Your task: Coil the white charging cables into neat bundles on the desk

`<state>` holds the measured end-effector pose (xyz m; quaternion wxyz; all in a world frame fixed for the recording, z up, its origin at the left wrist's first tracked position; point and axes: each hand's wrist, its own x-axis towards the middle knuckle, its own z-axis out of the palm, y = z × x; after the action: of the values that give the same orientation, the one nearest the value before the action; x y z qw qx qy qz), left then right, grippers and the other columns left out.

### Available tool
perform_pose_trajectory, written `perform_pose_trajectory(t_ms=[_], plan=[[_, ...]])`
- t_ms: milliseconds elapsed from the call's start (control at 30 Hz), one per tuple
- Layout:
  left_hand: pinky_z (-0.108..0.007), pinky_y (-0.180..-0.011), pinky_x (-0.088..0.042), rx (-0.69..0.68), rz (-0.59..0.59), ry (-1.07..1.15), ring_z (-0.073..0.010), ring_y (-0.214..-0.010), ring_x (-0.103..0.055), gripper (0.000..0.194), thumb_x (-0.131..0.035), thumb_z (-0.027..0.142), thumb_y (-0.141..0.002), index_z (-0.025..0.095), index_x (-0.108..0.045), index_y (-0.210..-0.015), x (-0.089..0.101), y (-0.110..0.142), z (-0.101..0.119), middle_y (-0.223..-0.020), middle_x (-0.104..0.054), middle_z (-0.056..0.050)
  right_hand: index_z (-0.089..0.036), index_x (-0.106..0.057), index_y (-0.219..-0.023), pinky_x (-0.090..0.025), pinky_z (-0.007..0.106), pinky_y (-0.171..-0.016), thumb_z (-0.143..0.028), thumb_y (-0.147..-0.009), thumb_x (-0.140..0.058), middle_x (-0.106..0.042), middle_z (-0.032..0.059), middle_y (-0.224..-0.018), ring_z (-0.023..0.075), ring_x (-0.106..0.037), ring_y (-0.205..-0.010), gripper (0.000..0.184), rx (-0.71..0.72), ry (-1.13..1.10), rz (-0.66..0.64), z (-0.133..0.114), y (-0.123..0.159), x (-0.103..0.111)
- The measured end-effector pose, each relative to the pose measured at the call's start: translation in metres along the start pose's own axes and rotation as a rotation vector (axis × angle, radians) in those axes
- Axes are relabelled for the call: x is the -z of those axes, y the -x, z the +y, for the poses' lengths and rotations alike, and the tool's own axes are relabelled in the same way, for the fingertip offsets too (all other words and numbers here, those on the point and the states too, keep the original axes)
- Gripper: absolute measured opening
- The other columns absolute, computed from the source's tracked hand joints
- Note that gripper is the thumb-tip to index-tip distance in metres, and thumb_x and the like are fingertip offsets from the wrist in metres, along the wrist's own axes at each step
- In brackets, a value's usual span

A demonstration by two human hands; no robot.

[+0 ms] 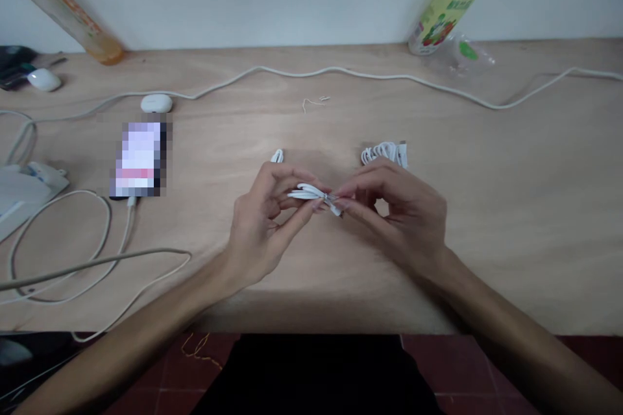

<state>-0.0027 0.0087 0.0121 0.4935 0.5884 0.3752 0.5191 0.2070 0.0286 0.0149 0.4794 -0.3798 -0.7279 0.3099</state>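
Note:
A small bundle of white cable (pixel 307 192) is held up over the table's middle, gathered at its centre by a thin tie. My left hand (pixel 265 220) pinches the looped side between thumb and fingers. With thumb and forefinger my right hand (pixel 402 207) grips the thin tie at the bundle's right, close to a white plug end. Behind my right hand lies another coiled white cable (pixel 384 152), partly covered by the hand. The tip of a further white cable loop (pixel 277 155) shows just beyond my left hand; the rest of it is hidden.
A phone (pixel 139 159) with a plugged-in cable lies left, near a white earbud case (pixel 156 104). Bottles of orange drink (pixel 63 6) and yellow-green drink (pixel 450 3) stand at the wall. A long white cord (pixel 370 76) crosses the back; bits of thread (pixel 315 102) lie before it.

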Motion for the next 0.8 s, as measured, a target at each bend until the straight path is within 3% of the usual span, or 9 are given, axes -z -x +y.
perform_pose_trajectory(t_ms=[167, 500, 800], plan=[[-0.035, -0.098, -0.070, -0.011, -0.012, -0.062, -0.0215, -0.110, -0.084, 0.027, -0.077, 0.019, -0.102, 0.023, -0.060, -0.122, 0.001, 0.002, -0.003, -0.112, -0.082, -0.003, -0.028, -0.083, -0.105, -0.053, 0.028, -0.057, -0.018, -0.101, -0.079, -0.078, 0.0026, -0.095, 0.0147, -0.065, -0.070, 0.012, 0.239, 0.178, -0.008, 0.008, 0.002, 0.000], [-0.028, -0.092, -0.069, 0.044, -0.072, -0.021, -0.0162, -0.095, -0.085, 0.027, -0.075, 0.017, -0.103, 0.023, -0.060, -0.126, 0.004, 0.000, -0.002, -0.107, -0.083, -0.002, -0.028, -0.082, -0.109, -0.056, 0.030, -0.064, -0.017, -0.104, -0.073, -0.076, 0.0040, -0.098, 0.0161, -0.068, -0.076, 0.014, 0.345, 0.308, -0.014, 0.018, 0.004, 0.003], [-0.032, -0.091, -0.071, 0.033, -0.041, -0.078, -0.0189, -0.094, -0.085, 0.025, -0.074, 0.021, -0.104, 0.023, -0.060, -0.125, 0.001, 0.003, -0.001, -0.106, -0.084, -0.004, -0.031, -0.081, -0.122, -0.059, 0.032, -0.069, -0.012, -0.104, -0.070, -0.080, 0.0041, -0.102, 0.0184, -0.072, -0.081, 0.028, 0.495, 0.461, 0.004, 0.023, 0.008, 0.004]])
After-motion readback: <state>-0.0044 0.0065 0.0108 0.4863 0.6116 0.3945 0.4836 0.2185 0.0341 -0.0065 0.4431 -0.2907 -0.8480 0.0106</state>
